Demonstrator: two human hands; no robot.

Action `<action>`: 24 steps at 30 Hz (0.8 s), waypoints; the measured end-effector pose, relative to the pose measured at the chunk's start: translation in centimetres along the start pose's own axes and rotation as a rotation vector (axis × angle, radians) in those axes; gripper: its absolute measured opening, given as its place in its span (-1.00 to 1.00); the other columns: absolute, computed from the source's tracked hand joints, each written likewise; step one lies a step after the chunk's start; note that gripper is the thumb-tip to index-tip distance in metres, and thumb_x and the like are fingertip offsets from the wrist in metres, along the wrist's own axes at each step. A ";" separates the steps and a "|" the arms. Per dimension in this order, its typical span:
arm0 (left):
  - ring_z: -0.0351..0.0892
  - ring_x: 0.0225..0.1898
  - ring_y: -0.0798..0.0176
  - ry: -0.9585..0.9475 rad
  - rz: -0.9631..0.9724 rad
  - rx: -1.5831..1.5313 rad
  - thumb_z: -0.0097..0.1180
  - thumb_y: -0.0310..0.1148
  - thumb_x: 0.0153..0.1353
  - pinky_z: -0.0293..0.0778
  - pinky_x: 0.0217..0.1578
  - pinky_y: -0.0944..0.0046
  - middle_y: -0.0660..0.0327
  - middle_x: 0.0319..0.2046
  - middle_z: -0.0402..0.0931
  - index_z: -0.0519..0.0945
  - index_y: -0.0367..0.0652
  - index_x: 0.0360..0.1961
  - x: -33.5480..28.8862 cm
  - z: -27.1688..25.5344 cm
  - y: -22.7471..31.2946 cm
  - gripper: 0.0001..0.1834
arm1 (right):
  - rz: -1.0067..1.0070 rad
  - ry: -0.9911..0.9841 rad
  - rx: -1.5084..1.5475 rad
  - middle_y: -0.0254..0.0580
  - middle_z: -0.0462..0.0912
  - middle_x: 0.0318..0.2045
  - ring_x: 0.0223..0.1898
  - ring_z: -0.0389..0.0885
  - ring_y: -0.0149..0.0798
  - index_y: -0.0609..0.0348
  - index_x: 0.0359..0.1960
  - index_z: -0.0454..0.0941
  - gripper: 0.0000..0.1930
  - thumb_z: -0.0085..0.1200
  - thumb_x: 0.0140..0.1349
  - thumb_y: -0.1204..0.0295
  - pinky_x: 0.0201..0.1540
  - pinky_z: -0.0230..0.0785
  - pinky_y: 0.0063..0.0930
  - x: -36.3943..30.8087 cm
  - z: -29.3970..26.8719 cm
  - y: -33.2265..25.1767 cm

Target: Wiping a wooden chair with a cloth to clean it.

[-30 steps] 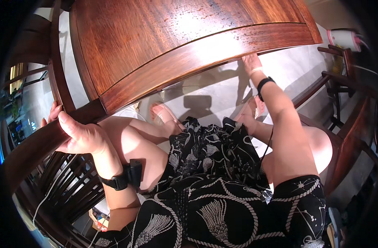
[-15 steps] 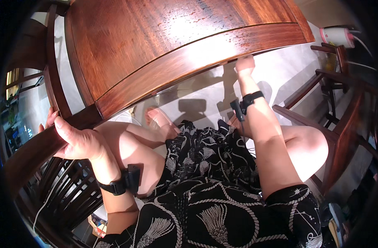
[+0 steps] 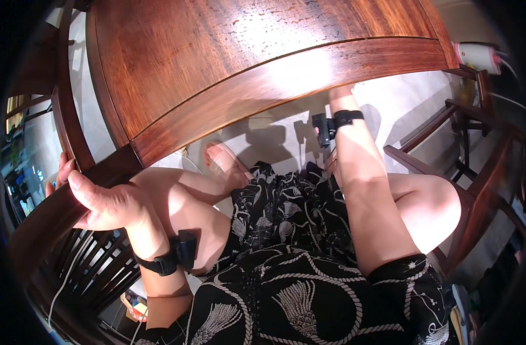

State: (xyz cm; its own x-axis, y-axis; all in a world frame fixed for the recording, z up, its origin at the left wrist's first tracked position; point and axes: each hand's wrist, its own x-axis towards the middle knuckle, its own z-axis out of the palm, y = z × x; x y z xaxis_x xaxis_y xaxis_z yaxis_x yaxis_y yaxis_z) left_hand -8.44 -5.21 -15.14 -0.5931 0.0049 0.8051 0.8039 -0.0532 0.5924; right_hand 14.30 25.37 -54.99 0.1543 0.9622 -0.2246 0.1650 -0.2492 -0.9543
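Observation:
My left hand (image 3: 110,201) is wrapped round a dark wooden rail (image 3: 41,230) of a slatted chair at the left. Its thumb lies across the near side and its fingertips show past the far side. The rail's end meets the corner of a glossy red-brown wooden table (image 3: 176,86). Under the table's near edge reaches my right hand (image 3: 343,92); only its wrist end shows. The tabletop hides its fingers and anything they may hold. Each wrist wears a black strap with a small black device, such as the right wrist device (image 3: 325,130).
Beyond the rail stands a second dark wooden chair (image 3: 67,123). More wooden chair parts (image 3: 476,195) stand at the right, close to my knee. A white and pink cylindrical thing (image 3: 477,58) with a cord sits at the far right. A white cable (image 3: 61,287) hangs at the lower left.
My right hand has gone from the table's edge, where it showed as a closed fist, to farther beneath the tabletop. My left hand stays on the rail. The view has shifted slightly.

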 end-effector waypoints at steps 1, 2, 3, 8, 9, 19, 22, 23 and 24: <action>0.59 -0.17 0.16 0.007 0.000 0.004 0.10 -0.50 0.23 0.50 0.01 0.15 -0.02 -0.24 0.60 0.44 -0.39 -0.15 -0.1 0.0 -0.1 -0.78 | -0.036 -0.049 -0.029 0.07 0.63 -0.11 -0.12 0.62 0.02 0.29 -0.04 0.51 -0.68 -0.06 0.22 0.39 -0.07 0.47 -0.21 -0.5 0.3 -0.2; 0.59 -0.18 0.15 0.015 0.001 0.009 0.10 -0.51 0.23 0.51 0.01 0.15 -0.03 -0.25 0.60 0.44 -0.40 -0.15 -0.2 0.0 -0.3 -0.78 | -0.072 -0.099 -0.057 0.07 0.63 -0.11 -0.11 0.62 0.02 0.30 -0.04 0.51 -0.68 -0.06 0.22 0.39 -0.07 0.47 -0.21 -1.2 1.0 -0.3; 0.59 -0.18 0.15 0.017 -0.007 0.011 0.10 -0.51 0.23 0.51 0.01 0.15 -0.03 -0.25 0.60 0.44 -0.40 -0.15 -0.3 -0.3 -0.4 -0.78 | -0.102 -0.153 -0.091 0.08 0.63 -0.11 -0.11 0.62 0.03 0.30 -0.05 0.51 -0.68 -0.06 0.22 0.39 -0.07 0.47 -0.20 -2.7 1.7 -0.1; 0.59 -0.15 0.13 0.017 -0.061 -0.011 0.13 -0.51 0.23 0.52 0.01 0.12 -0.05 -0.25 0.59 0.39 -0.41 -0.09 -0.1 -0.2 -0.1 -0.72 | -0.239 -0.435 -0.227 0.09 0.62 -0.11 -0.10 0.62 0.05 0.31 -0.06 0.51 -0.69 -0.06 0.21 0.41 -0.06 0.46 -0.17 -11.9 7.8 -0.3; 0.59 -0.15 0.13 0.023 -0.071 -0.026 0.13 -0.51 0.23 0.52 0.01 0.12 -0.05 -0.25 0.59 0.39 -0.41 -0.09 -0.4 0.4 -0.2 -0.72 | -0.276 -0.475 -0.262 0.10 0.62 -0.11 -0.10 0.61 0.06 0.31 -0.06 0.51 -0.69 -0.06 0.21 0.41 -0.05 0.46 -0.17 -14.0 8.0 0.0; 0.52 -0.07 0.14 -0.064 -0.031 -0.068 0.19 -0.53 0.19 0.34 0.16 0.06 0.02 -0.21 0.57 0.25 -0.35 0.08 -1.0 0.5 -0.5 -0.51 | -0.600 -1.097 -0.461 0.13 0.62 -0.11 -0.08 0.60 0.11 0.34 -0.09 0.51 -0.70 -0.05 0.19 0.43 -0.03 0.45 -0.11 -27.2 11.8 -0.9; 0.47 -0.06 0.15 -0.100 -0.078 -0.063 0.21 -0.53 0.16 0.28 0.17 0.06 0.00 -0.19 0.53 0.21 -0.34 0.14 -0.8 -0.8 -0.8 -0.42 | -0.661 -1.179 -0.598 0.14 0.62 -0.15 -0.08 0.60 0.14 0.33 -0.14 0.53 -0.72 -0.05 0.15 0.46 -0.06 0.47 -0.10 -26.2 10.5 -3.2; 0.45 -0.07 0.16 -0.106 -0.119 -0.065 0.25 -0.54 0.12 0.26 0.15 0.06 -0.01 -0.19 0.51 0.17 -0.35 0.16 -0.4 -2.2 -0.7 -0.36 | -0.643 -1.173 -0.676 0.14 0.63 -0.20 -0.08 0.59 0.16 0.32 -0.18 0.56 -0.74 -0.04 0.12 0.48 -0.10 0.48 -0.09 -26.2 9.4 -4.8; 0.45 -0.07 0.17 -0.115 -0.155 -0.101 0.22 -0.57 0.12 0.26 0.16 0.07 -0.02 -0.18 0.50 0.17 -0.37 0.16 -0.6 -0.7 -0.2 -0.37 | -0.687 -0.879 -0.809 0.10 0.64 -0.22 -0.12 0.60 0.14 0.29 -0.24 0.60 -0.75 -0.03 0.08 0.47 -0.11 0.47 -0.10 -22.2 7.7 -3.7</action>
State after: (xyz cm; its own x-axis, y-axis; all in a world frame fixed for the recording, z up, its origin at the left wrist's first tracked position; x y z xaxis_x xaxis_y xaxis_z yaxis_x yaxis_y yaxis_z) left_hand -8.25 -5.92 -15.75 -0.6952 0.1346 0.7061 0.6915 -0.1429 0.7081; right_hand 2.77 5.80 -47.96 -0.7987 0.5938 -0.0972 0.5186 0.5973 -0.6118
